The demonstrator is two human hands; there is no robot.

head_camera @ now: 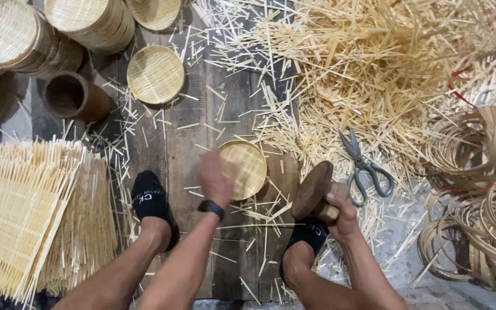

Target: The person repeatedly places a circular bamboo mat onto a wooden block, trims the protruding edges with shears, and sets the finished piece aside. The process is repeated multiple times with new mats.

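The fingers of the left hand [214, 179] press down on the near left rim of a small round woven bamboo tray [242, 169]. The hand is motion-blurred, so how far the fingers are spread cannot be told, but it seems to be steadying the tray flat on the dark wooden board [196, 132] near its middle. A black wristband [211, 208] circles that wrist.

The right hand [340, 211] is closed around the short handle of a wooden mallet [316, 192], with the broad round head tilted up and toward the tray, just right of it.

Two feet in black socks [150, 198] rest on the board's near edge, bracing either side. Scissors [363, 166] lie just past the board's right edge, among loose bamboo slivers [374, 69]. Finished trays [155, 73] are stacked at the far left corner, woven mats [30, 212] lie at the left edge, and coiled bamboo hoops [483, 229] lie well to the right.
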